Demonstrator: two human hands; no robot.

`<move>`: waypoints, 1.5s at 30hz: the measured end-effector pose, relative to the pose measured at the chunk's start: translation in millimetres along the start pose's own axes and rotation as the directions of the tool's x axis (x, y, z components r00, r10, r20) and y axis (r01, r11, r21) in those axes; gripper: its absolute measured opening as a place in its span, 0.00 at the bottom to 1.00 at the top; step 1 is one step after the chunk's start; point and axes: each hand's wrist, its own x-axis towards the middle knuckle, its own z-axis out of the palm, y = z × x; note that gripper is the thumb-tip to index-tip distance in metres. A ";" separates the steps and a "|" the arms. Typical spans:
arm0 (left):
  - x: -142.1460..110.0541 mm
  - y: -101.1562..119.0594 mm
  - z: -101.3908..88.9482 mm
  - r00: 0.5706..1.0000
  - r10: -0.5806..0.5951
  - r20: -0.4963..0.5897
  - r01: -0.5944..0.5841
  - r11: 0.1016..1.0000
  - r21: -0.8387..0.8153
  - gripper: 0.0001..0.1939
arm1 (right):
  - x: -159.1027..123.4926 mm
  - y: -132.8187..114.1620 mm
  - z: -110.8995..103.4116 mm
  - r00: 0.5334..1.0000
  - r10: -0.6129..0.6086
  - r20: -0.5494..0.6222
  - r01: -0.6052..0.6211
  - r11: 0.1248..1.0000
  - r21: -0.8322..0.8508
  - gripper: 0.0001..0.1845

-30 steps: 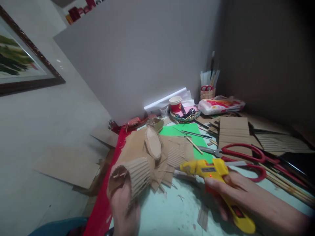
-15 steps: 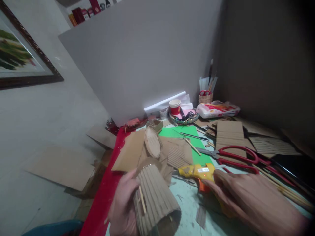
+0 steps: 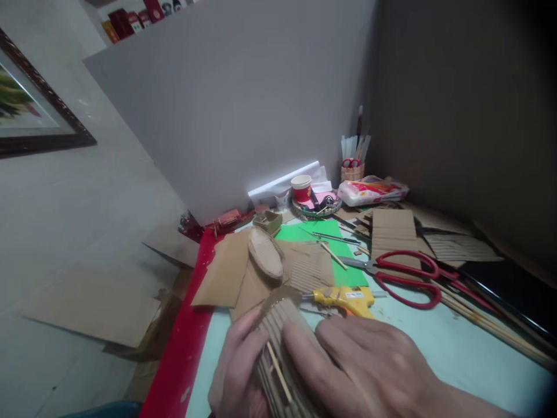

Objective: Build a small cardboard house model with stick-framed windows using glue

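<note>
Both hands are on a curved corrugated cardboard tube (image 3: 278, 331) with a small stick across an opening in its side. My left hand (image 3: 241, 366) wraps around its left side. My right hand (image 3: 352, 366) grips it from the right, fingers bent over the ridged surface, partly hiding it. Just beyond the right hand lies a yellow glue gun (image 3: 346, 297), its nozzle pointing left; its lower part is hidden. An oval cardboard piece (image 3: 266, 253) rests on brown cardboard sheets past the tube.
Red-handled scissors (image 3: 404, 278) lie open on the right, near wooden sticks (image 3: 491, 322). A green sheet (image 3: 300, 233) lies behind, with a thin pointed tool on it. Farther back are a paper cup (image 3: 301, 188), a plastic-wrapped pack (image 3: 372, 190) and a brush holder (image 3: 352, 172).
My right hand has let go of the glue gun, which lies on the table, and has moved left onto the cardboard tube. My left hand still holds the tube.
</note>
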 end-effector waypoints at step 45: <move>-0.5 -2.0 11.4 0.884 -0.211 0.417 0.245 0.969 -0.029 0.45 | -6.1 20.7 2.6 0.995 -0.025 0.099 0.033 0.996 -0.079 0.18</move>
